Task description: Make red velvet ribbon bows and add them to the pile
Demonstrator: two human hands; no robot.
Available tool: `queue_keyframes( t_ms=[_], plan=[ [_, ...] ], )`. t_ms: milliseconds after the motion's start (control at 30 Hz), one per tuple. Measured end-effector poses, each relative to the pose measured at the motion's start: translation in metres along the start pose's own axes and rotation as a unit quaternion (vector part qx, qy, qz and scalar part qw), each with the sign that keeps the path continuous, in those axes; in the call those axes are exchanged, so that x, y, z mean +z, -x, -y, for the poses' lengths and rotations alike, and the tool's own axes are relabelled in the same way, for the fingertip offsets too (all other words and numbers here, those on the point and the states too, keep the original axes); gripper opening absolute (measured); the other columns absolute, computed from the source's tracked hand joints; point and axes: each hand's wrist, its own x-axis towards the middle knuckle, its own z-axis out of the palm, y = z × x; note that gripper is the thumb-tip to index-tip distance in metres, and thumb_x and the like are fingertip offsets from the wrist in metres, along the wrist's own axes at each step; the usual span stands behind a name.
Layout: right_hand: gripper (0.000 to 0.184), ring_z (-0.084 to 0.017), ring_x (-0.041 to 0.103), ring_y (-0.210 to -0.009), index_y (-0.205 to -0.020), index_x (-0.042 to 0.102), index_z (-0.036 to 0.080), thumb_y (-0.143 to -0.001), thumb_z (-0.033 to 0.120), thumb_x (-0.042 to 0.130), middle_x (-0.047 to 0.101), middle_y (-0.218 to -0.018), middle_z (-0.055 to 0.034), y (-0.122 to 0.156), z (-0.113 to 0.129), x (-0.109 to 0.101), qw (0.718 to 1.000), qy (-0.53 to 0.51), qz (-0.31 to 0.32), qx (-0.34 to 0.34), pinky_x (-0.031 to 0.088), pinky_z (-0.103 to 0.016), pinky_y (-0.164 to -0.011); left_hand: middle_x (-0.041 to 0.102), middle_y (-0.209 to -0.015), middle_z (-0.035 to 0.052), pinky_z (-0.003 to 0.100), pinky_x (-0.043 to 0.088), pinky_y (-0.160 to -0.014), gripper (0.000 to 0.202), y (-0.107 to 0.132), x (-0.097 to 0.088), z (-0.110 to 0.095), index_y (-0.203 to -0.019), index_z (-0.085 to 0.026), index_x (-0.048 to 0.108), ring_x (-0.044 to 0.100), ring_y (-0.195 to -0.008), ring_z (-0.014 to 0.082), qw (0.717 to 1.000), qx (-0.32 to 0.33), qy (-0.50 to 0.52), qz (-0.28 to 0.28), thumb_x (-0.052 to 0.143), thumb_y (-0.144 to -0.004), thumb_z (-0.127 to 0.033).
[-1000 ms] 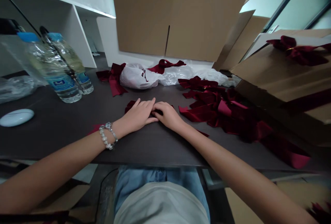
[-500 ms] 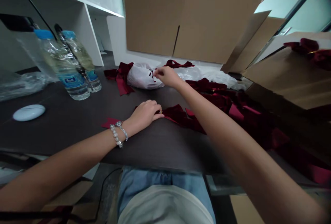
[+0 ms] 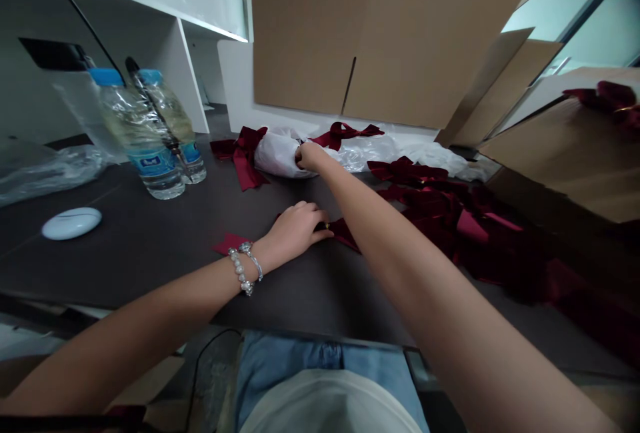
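My left hand [image 3: 299,231] lies on the dark table, its thumb and fingers closed round the middle of a dark red velvet bow [image 3: 343,233]. A gold-coloured bit shows at the fingertips, and a ribbon tail [image 3: 230,242] sticks out behind the wrist. Farther back, my right hand [image 3: 311,157] is at the opening of a white plastic bag [image 3: 278,153], fingers curled together and partly hidden; what they pinch, if anything, cannot be made out. One red bow [image 3: 247,153] rests against the bag's left side, another bow [image 3: 347,131] just behind the right hand.
Several red bows [image 3: 435,203] are heaped on the right. Clear plastic bags [image 3: 370,151] lie along the back under a cardboard sheet [image 3: 400,39]. To the left stand two water bottles [image 3: 163,173] and a white oval object [image 3: 72,223]. An open cardboard box [image 3: 565,146] is at far right.
My right hand has gone from above the bag's opening down into it, and dark bits seen at the fingers are now hidden. The left hand keeps hold of the bow. The view has shifted slightly.
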Motion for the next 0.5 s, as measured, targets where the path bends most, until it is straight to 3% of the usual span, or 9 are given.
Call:
queue_keyframes(
  t_ms=[200,300,500],
  plan=[
    [0.025,-0.022,0.065,-0.094,-0.101,0.073,0.011,-0.076,0.013,0.070,0.070,-0.103,-0.0119,0.006,-0.007,-0.014,1.000,0.010,-0.006,0.016,0.047,-0.025,-0.079,0.065,-0.107,0.0085,0.039,0.047,-0.093,0.038,0.000,-0.002,-0.002,-0.105,-0.017,0.069,0.057,-0.103,0.0253,1.000,-0.004,-0.008,-0.002,0.048,-0.091,-0.046],
    [0.022,-0.019,0.065,-0.091,-0.100,0.074,0.014,-0.079,0.011,0.068,0.071,-0.101,-0.0090,0.008,-0.009,-0.017,0.999,0.007,-0.024,0.019,0.046,-0.024,-0.077,0.066,-0.108,0.0083,0.039,0.047,-0.093,0.039,0.001,-0.002,-0.003,-0.107,-0.017,0.070,0.057,-0.104,0.0250,1.000,-0.008,-0.010,-0.002,0.049,-0.092,-0.046],
    [0.034,-0.024,0.061,-0.108,-0.120,0.065,0.012,-0.087,0.009,0.056,0.065,-0.118,-0.0145,0.009,-0.014,-0.021,0.993,0.011,-0.114,0.035,0.046,-0.030,-0.085,0.066,-0.110,0.0087,0.038,0.047,-0.093,0.039,0.001,-0.002,-0.002,-0.107,-0.016,0.069,0.057,-0.105,0.0248,1.000,-0.011,-0.003,-0.001,0.049,-0.092,-0.046]
  ],
)
